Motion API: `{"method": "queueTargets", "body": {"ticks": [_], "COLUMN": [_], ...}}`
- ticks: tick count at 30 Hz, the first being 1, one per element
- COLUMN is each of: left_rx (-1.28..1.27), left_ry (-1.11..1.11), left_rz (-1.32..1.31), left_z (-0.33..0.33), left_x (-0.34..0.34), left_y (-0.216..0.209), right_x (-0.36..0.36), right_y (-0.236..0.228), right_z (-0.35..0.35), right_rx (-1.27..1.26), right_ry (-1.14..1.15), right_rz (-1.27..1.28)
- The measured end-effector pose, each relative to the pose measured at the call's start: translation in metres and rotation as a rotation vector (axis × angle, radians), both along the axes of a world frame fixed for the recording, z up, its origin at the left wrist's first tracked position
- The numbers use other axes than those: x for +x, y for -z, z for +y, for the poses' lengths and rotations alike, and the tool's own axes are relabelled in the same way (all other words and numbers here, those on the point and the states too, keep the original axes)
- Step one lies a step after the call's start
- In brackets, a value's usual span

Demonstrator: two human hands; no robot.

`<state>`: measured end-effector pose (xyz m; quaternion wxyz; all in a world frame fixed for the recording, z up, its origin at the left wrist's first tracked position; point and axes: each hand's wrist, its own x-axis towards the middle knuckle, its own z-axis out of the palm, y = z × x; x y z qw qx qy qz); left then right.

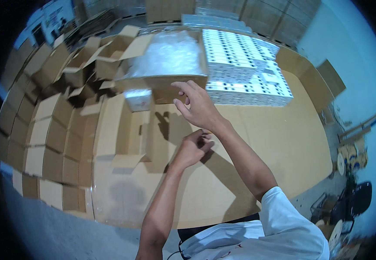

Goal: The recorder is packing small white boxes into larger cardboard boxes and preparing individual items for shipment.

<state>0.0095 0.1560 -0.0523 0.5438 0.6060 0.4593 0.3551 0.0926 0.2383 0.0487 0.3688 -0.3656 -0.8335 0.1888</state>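
My right hand [196, 104] reaches over the table, in front of the large carton [170, 84] filled with clear plastic bags [170, 54]. Its thumb and forefinger are apart, and nothing shows between them. Closer to me, my left hand [191, 149] hovers above the cardboard-covered tabletop [257, 147] with its fingers curled in. What it holds, if anything, is too small to make out. To the left of both hands stands an open carton [125, 125] with its flaps spread. A small white box [138, 99] sits at its far end.
Stacks of white printed boxes [244, 69] stand at the back right of the table. Several empty open cartons [49, 134] are piled along the left. A raised cardboard edge [303, 71] borders the far right side. A black chair [357, 201] stands beyond the table.
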Motion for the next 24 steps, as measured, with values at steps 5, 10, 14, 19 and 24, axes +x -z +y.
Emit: {"method": "queueTargets", "body": {"ticks": [5, 10, 14, 19, 24], "left_rx": [-0.028, -0.026, -0.053, -0.045, -0.06], "left_ry": [-0.034, -0.081, -0.098, -0.097, -0.102], "left_rz": [-0.12, -0.139, -0.126, -0.165, -0.186], "left_z": [0.021, 0.028, 0.033, 0.036, 0.033], "left_x": [0.061, 0.099, 0.134, 0.15, 0.163], "left_y": [-0.017, -0.019, -0.031, -0.034, -0.035], "right_x": [0.154, 0.29, 0.387, 0.433, 0.436], "right_y": [-0.02, -0.031, -0.029, -0.027, -0.032], "right_z": [0.032, 0.076, 0.112, 0.149, 0.165], "right_rx": [0.13, 0.189, 0.172, 0.012, -0.293], "right_ry": [0.214, 0.494, 0.755, 0.99, 1.033], "right_rz": [0.061, 0.064, 0.024, -0.189, -0.313]}}
